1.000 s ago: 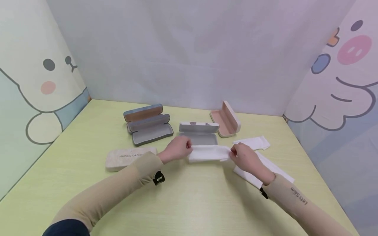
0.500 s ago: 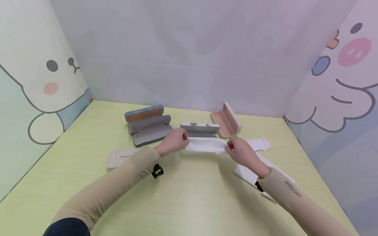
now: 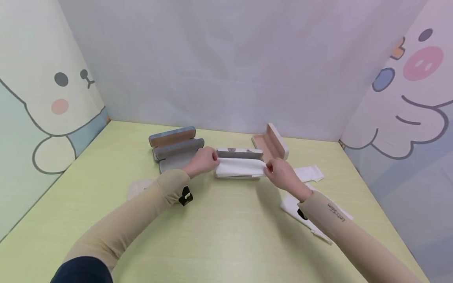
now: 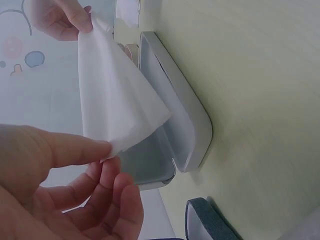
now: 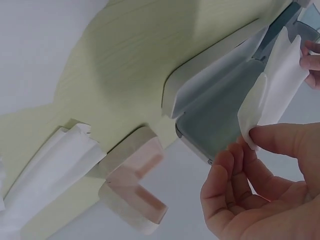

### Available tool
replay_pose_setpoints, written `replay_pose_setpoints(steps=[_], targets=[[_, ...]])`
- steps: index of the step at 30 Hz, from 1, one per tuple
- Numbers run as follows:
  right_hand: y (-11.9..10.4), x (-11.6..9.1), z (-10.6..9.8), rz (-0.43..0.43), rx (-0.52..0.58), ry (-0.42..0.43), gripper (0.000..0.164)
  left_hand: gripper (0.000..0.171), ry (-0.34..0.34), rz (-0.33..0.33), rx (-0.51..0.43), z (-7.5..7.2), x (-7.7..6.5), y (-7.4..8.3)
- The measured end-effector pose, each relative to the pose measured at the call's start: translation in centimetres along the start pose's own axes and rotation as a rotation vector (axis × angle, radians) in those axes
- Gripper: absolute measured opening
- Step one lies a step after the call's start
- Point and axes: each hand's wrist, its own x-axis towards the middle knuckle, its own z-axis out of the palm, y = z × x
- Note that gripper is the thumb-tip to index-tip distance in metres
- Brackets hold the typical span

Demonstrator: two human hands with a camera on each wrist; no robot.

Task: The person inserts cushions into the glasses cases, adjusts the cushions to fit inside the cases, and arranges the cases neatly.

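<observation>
A folded white cloth [image 3: 240, 168] is stretched level between both hands, over the open glasses case [image 3: 238, 153] with a grey lining. My left hand [image 3: 204, 160] pinches the cloth's left end between thumb and forefinger; my right hand [image 3: 284, 175] pinches its right end the same way. In the left wrist view the cloth [image 4: 117, 95] hangs above the case's tray [image 4: 182, 105], apart from its floor. The right wrist view shows the cloth [image 5: 275, 85] folded in layers, with the grey lid interior [image 5: 215, 120] behind it.
To the left stand open grey and blue glasses cases [image 3: 177, 149]; a pink-lined open case [image 3: 271, 143] is behind on the right. A pale closed case [image 3: 139, 188] lies partly under the left forearm. More white cloths [image 3: 308, 173] lie near the right arm.
Both hands have carried the cloth forward and slightly left, from in front of the grey-lined case to above its tray. The cases and the other cloths have stayed in place.
</observation>
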Motion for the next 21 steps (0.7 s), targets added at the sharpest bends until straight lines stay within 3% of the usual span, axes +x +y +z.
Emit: replay_pose_setpoints(steps=[3,11,21], targets=[[0.0,0.5,0.3,-0.003,0.0,0.004,0.017,0.033,0.0,-0.01,-0.006,-0.1,0.4,-0.1],[0.1,1.5,1.5,-0.004,0.016,-0.003,0.03,0.016,0.013,-0.072,0.033,0.4,1.2,-0.7],[0.8,2.4,2.8,0.008,-0.022,-0.034,0.03,0.018,-0.004,-0.121,0.125,1.3,2.0,-1.0]])
